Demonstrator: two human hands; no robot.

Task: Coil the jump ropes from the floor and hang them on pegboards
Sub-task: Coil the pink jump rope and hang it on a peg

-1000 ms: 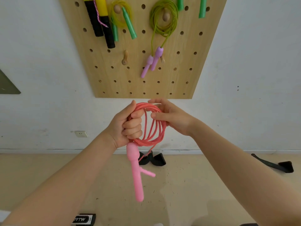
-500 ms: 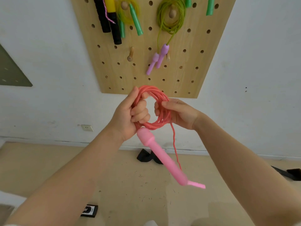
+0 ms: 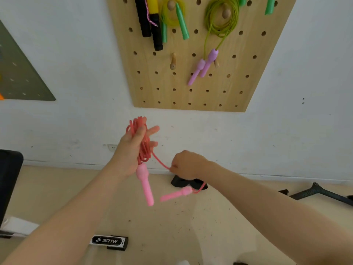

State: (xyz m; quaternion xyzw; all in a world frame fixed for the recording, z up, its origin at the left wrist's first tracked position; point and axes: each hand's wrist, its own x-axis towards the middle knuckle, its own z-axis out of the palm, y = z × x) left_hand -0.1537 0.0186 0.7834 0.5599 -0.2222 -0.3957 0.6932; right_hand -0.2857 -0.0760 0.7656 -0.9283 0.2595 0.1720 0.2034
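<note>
The left hand (image 3: 129, 152) grips the pink rope (image 3: 143, 142) coil, one handle (image 3: 145, 183) hanging below. The right hand (image 3: 186, 165) pinches the loose tail; the second handle (image 3: 176, 194) dangles. Light, limp and springy, the coil is best held at its bunched strands. Beyond, the pegboard (image 3: 191, 88) has a free peg (image 3: 173, 62).

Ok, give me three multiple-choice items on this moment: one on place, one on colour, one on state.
1. Where is the free wooden peg on the pegboard?
A. Left of the purple handles
B. Right of them
C. Below the board

2. What colour are the handles of the rope being coiled?
A. Black
B. Pink
C. Green

3. What is the right hand doing?
A. Hanging open
B. Pinching the cord
C. Touching the pegboard

Answers: 1 A, the peg sits left of the purple handles. 2 B, both handles are pink. 3 B, the right hand pinches the cord leading from the coil in the left hand.
</note>
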